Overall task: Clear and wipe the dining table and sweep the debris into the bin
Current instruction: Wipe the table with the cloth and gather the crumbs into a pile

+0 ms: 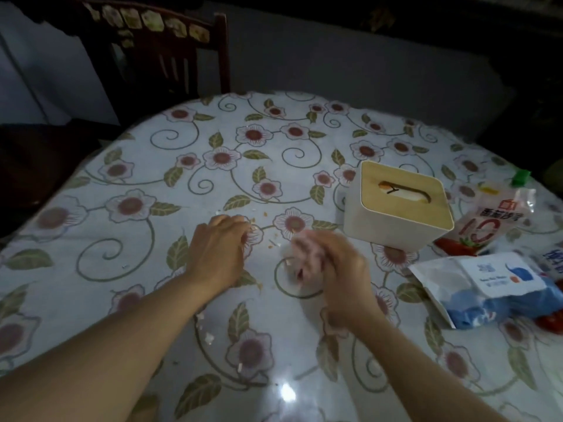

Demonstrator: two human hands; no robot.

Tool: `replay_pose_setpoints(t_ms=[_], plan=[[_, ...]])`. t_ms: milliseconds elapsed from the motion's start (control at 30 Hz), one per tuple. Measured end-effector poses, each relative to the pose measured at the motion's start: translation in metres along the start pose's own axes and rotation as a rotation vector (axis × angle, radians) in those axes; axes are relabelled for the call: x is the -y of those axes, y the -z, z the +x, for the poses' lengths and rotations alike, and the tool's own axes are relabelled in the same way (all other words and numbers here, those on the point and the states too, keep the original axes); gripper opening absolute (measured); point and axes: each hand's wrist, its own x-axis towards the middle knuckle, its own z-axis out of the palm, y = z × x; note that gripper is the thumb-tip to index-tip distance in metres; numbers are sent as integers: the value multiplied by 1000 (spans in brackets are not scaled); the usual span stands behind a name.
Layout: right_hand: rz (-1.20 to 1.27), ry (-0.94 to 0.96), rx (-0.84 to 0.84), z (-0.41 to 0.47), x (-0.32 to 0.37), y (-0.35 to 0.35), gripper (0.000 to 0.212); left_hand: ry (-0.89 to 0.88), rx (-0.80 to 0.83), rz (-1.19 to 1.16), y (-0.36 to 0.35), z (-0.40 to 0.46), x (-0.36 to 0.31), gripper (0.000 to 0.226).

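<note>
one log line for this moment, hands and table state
left hand: on crumbs | right hand: blurred, beside it | tissue box: right | table: crumbs remain

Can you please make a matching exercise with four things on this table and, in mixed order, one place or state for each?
Things:
1. tissue box
2. blue packet
3. left hand
4. crumbs

Descriptions:
A. lies at the right edge of the table, nearer the person than the box
B. scattered on the cloth between the two hands
C. stands upright, with a wooden lid with a slot
D. rests on the floral cloth, fingers on a flower

Pairs: 1-C, 2-A, 3-D, 4-B
</note>
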Motion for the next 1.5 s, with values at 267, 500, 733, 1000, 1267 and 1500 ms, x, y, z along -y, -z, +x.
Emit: replay_pose_setpoints(t_ms=[267, 500, 733, 1000, 1267, 1500], plan=[[-314, -148, 64, 126, -64, -47, 26, 6, -31, -22, -20, 4, 16, 36], [-134, 69, 202, 25, -27, -45, 36, 22, 4, -48, -18, 4, 16, 35], [93, 169, 505, -58, 9, -42, 45, 55, 58, -61, -9, -10, 20, 46], [108, -138, 9, 114, -25, -31, 33, 213, 32, 25, -5, 36, 60, 56], [135, -195, -38, 174, -55, -77, 26, 261, -17, 71, -24, 55, 77, 52], [-77, 268, 319, 64, 9, -99, 35, 266, 110, 12, -11, 60, 82, 51]])
